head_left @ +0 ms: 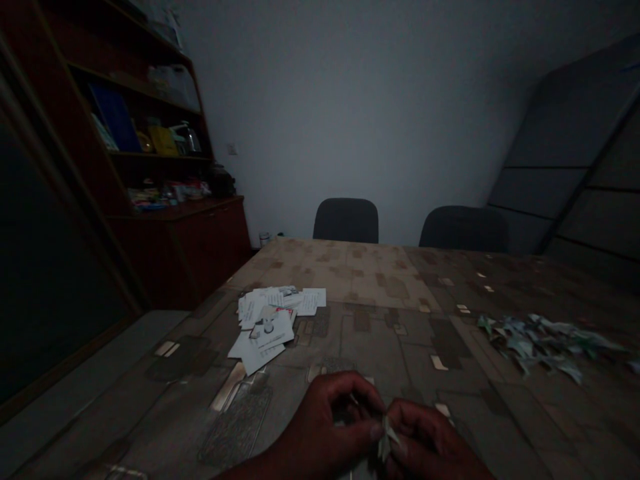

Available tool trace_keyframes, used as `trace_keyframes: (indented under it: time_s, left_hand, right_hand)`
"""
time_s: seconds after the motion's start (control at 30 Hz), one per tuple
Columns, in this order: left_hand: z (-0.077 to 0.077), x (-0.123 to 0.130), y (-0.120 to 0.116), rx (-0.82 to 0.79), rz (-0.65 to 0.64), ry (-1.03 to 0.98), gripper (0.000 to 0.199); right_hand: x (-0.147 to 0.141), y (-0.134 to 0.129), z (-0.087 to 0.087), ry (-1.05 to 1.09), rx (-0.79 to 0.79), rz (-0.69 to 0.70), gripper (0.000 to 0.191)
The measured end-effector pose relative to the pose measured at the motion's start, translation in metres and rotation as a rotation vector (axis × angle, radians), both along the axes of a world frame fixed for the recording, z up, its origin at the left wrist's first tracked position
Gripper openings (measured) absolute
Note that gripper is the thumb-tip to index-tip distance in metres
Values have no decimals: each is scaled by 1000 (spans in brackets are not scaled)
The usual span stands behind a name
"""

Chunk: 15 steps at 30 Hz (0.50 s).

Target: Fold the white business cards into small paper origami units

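Close to the table's near edge, my left hand (333,423) and my right hand (430,437) meet around a small piece of folded paper (386,441). Thumb and fingers of each hand pinch it from either side. The paper is pale with pointed flaps, and my fingers cover part of it. Ahead and to the left lies a loose pile of printed paper sheets (270,330), flat and overlapping. Over to the right, a heap of small folded paper pieces (545,343) sits on the table, whitish with some green; their exact shape is blurred.
A patterned cloth covers the table (360,333). Two dark chairs, one chair (346,220) in the middle and another chair (464,227) to the right, stand at the far edge. On the left is a wooden shelf unit (175,220) holding a kettle (191,139) and other items. The room is dim.
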<state>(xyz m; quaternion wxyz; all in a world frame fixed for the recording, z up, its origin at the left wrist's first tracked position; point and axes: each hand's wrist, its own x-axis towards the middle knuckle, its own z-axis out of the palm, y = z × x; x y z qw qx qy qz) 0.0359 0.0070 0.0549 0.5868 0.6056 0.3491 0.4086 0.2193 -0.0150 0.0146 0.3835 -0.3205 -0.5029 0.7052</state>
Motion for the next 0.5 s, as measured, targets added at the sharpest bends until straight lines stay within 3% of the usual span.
trace_keyframes:
  time_s: [0.3,0.5]
  left_hand:
    - [-19,1,4,-200,-90,-229,34]
    - [-25,3,3,-247,-99,-303,29]
  right_hand:
    - [3,1,-1,35,-61,28,44]
    - [2,1,-3,60,-83,25,46]
